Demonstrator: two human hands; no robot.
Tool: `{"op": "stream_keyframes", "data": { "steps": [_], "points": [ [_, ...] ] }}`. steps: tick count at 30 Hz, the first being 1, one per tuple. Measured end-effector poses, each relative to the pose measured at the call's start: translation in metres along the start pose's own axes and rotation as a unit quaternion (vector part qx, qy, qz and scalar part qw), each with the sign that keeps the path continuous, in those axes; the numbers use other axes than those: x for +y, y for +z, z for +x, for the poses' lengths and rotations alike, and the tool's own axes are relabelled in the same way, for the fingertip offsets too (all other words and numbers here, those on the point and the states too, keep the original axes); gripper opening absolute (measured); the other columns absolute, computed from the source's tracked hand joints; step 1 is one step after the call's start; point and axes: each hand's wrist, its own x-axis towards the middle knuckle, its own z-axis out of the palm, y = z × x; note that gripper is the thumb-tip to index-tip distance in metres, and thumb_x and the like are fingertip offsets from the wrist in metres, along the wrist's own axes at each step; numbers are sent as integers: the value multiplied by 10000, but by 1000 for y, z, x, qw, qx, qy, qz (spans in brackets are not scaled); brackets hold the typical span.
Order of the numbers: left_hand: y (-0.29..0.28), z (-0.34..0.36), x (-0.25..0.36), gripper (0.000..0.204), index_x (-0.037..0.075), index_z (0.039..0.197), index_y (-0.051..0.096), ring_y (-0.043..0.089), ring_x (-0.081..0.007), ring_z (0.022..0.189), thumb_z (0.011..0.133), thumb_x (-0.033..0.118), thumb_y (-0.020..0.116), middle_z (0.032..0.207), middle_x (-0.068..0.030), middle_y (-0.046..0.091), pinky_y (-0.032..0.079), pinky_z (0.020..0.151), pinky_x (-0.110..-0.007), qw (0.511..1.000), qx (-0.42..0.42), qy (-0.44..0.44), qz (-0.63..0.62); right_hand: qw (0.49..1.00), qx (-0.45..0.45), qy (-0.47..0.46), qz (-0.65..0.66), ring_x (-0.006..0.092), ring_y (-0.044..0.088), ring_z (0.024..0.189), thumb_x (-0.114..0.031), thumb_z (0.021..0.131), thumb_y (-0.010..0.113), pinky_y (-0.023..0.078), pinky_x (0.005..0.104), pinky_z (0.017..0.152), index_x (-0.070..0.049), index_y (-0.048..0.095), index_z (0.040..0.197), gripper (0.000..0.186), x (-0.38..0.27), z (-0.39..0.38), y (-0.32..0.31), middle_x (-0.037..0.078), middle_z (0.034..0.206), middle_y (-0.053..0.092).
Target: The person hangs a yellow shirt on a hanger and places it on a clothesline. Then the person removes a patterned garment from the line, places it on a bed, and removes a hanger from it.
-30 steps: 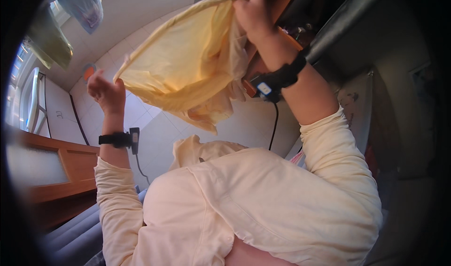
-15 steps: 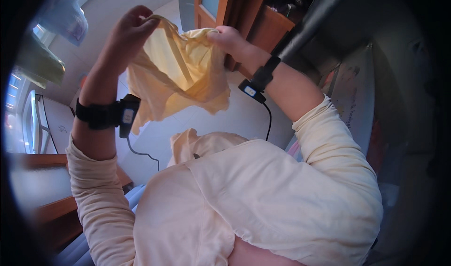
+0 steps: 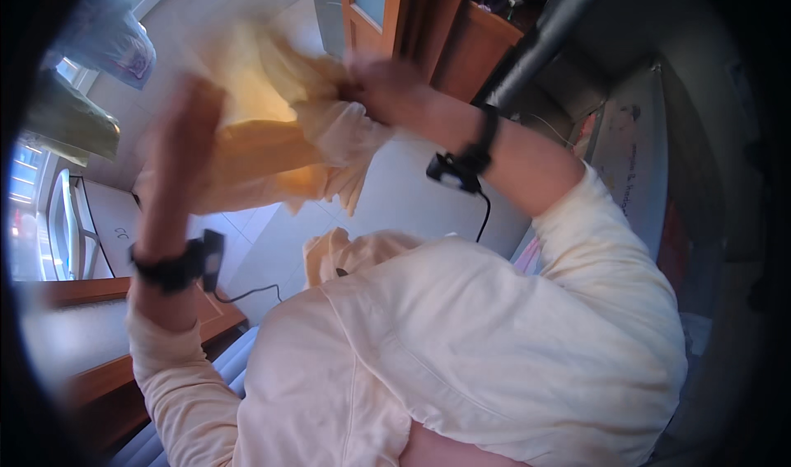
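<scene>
One yellow cloth [image 3: 268, 150] hangs above the pale floor [image 3: 420, 187], far and left of centre. I see the right hand [image 3: 381, 89] grasping its right side; the left hand [image 3: 194, 106], blurred, is at its left, grip unclear to me.

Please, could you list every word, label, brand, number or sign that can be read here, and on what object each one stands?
Pale panel at right: dark lettering, partly blurred, which I do not copy out.
White panel at left: curved dark marks, not clear as letters.
Left wrist device: label too blurred to read.
Right wrist device: label too small and blurred.
Plastic bag, upper left: pinkish print, unreadable.
Yellow cloth: none visible.
</scene>
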Motion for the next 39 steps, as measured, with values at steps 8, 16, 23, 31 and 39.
{"op": "stream_keyframes", "data": {
  "steps": [8,16,23,31,39],
  "points": [
    [19,9,-45,155,93,1008,560,651,-308,807,868,125,620,815,-139,630,501,708,-369,947,113,-87,-288,995,35,82,44,254,670,777,-154,786,612,522,363,704,-16,649,987,247,94,41,1,160,830,668],
    [21,98,-47,138,90,1011,567,633,-283,772,914,185,591,844,-137,624,500,707,-367,975,104,-22,-196,988,83,100,79,162,605,730,-173,877,612,505,331,659,-20,628,963,176,123,100,1,61,796,634],
    [36,64,-130,417,91,1358,458,596,-235,1107,950,103,545,1271,-108,573,535,888,-346,993,89,-72,-26,872,465,-154,-10,388,631,776,-95,883,562,486,421,648,-18,579,874,79,117,69,-72,208,759,629],
    [94,51,-101,273,69,1073,586,606,-192,770,1029,236,374,943,-118,609,506,697,-296,905,-200,-270,-260,977,211,-8,-15,393,620,703,-147,865,587,461,472,611,-16,555,861,135,165,80,-40,253,751,603],
    [156,61,-7,285,59,1186,560,609,-175,821,981,234,467,957,-115,612,511,653,-279,932,-271,-126,-206,966,-74,235,82,392,642,852,-121,840,575,488,448,729,13,583,846,135,203,45,32,284,854,626]
  ]
}}
